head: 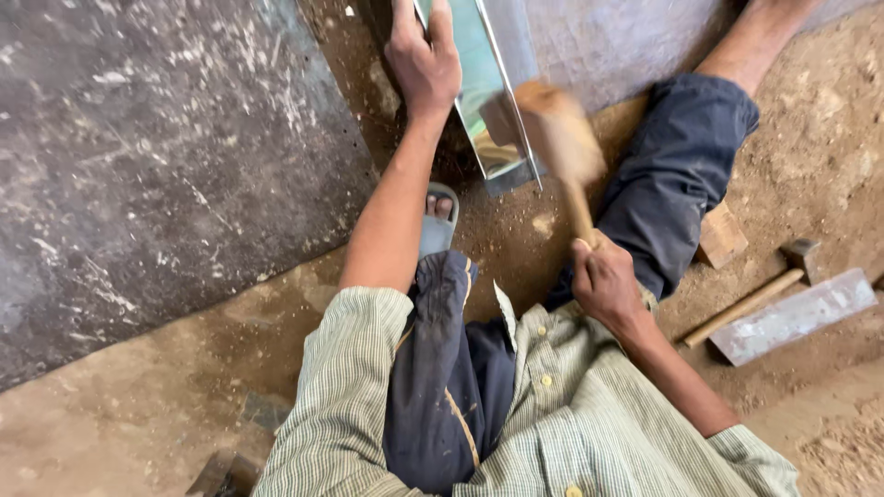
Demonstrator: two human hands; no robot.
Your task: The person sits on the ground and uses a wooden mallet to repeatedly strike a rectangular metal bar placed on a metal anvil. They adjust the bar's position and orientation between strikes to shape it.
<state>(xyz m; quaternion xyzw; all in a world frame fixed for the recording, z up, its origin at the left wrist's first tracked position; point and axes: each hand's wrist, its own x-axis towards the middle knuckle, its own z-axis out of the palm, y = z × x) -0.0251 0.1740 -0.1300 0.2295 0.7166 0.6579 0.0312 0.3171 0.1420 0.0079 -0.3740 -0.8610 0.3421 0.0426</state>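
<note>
My left hand presses down on a shiny folded sheet-metal piece that lies on the dirt floor at the top middle. My right hand grips the handle of a wooden mallet. The mallet head is blurred and sits just over the right edge of the metal piece, near its lower end. I sit on the ground with both legs in dark trousers stretched forward, the metal piece between them.
A large dark scratched metal sheet covers the floor to the left. A steel hammer with a wooden handle and a flat metal bar lie at the right. A wooden block rests beside my right leg.
</note>
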